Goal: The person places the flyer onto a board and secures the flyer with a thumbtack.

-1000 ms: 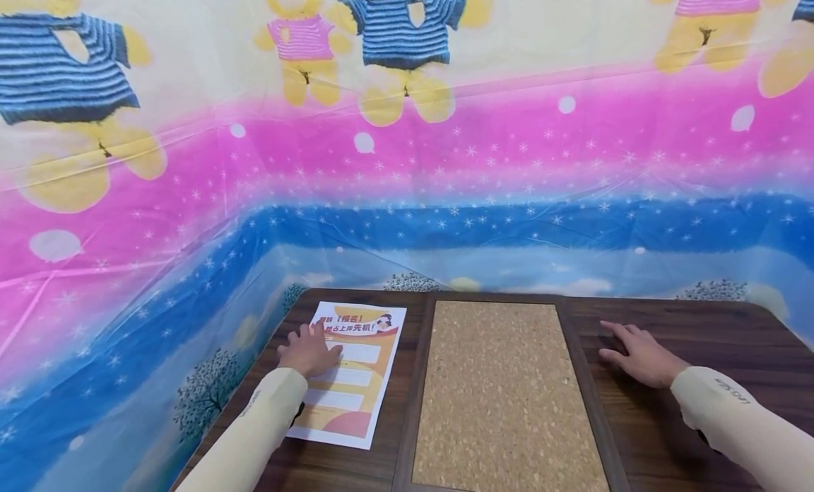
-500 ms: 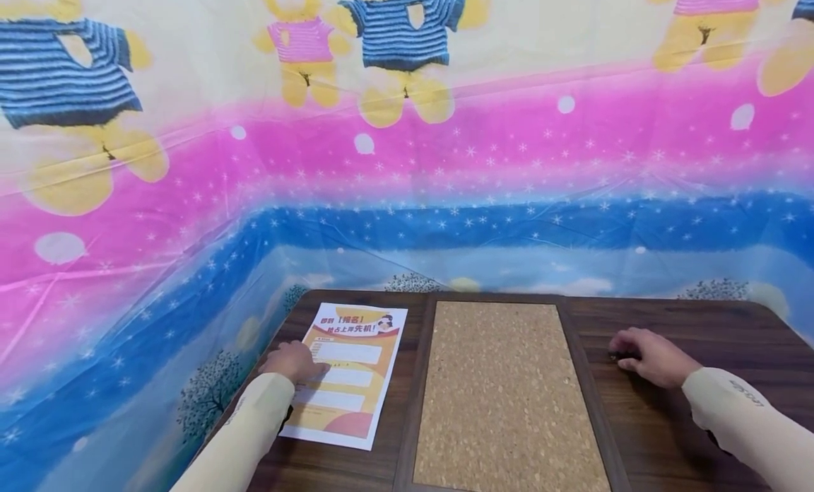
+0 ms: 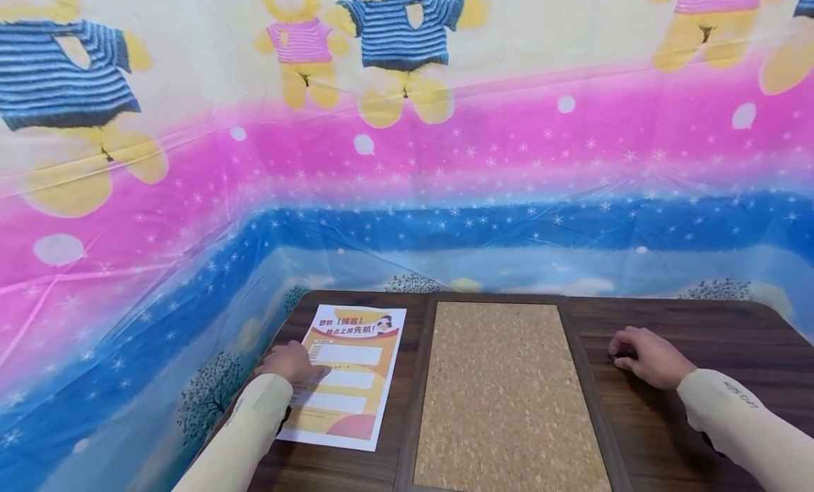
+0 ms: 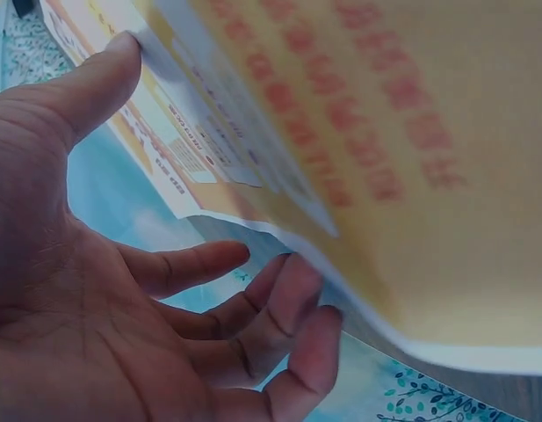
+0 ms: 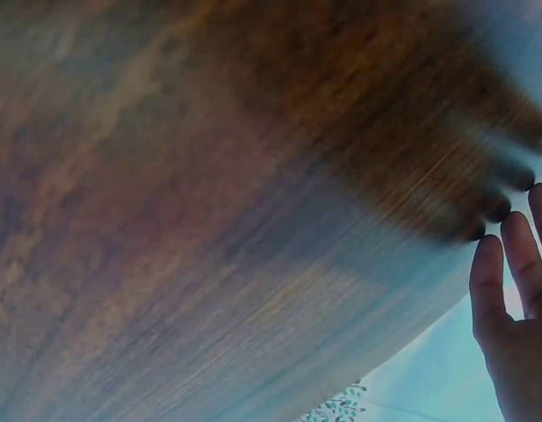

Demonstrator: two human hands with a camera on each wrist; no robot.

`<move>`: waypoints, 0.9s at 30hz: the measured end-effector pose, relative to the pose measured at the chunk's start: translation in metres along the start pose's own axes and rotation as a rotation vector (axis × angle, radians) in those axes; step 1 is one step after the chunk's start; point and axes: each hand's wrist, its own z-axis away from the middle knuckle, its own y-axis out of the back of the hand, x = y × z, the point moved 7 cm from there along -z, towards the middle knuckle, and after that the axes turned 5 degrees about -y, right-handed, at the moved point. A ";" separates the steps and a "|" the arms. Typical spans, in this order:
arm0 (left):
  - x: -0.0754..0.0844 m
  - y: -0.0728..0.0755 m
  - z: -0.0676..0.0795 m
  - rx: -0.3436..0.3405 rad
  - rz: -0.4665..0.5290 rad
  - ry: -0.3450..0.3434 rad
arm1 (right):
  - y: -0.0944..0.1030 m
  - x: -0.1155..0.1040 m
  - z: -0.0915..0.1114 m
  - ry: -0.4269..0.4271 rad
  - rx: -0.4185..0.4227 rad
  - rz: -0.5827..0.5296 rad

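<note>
A printed flyer [image 3: 356, 368] in orange and yellow with red Chinese lettering lies on the left of the dark wooden table [image 3: 687, 322]. My left hand [image 3: 292, 363] is at its left edge. In the left wrist view the thumb rests on the printed face of the flyer [image 4: 411, 237], while bent fingers reach under its slightly raised, wavy edge. My right hand [image 3: 655, 358] rests on the right part of the table, fingers loosely bent. Its fingertips [image 5: 488, 251] touch the wood in the right wrist view, and nothing shows in that hand.
Between the hands a cork board [image 3: 509, 400] is set in the middle of the table. A patterned cloth [image 3: 509, 160] with bears and snowflakes hangs behind and along the left side. The table's far edge meets this cloth.
My left hand has drawn back toward the flyer's left edge, uncovering its heading. My right hand has shifted slightly right, and its outstretched fingers have bent. The flyer has shifted very slightly.
</note>
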 end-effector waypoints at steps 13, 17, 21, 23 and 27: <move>-0.007 0.002 -0.005 0.001 0.057 -0.045 | 0.000 0.000 -0.002 -0.024 0.015 0.015; -0.013 0.000 -0.017 0.026 0.059 -0.024 | -0.001 0.004 -0.003 -0.061 0.011 0.024; -0.013 0.007 -0.014 0.066 0.108 -0.012 | -0.002 0.006 -0.004 -0.091 0.011 0.009; -0.012 0.012 -0.011 0.086 0.137 -0.023 | -0.002 0.006 -0.004 -0.097 0.008 -0.005; -0.014 0.020 -0.004 0.117 0.184 -0.050 | 0.000 0.004 -0.005 -0.105 0.016 -0.028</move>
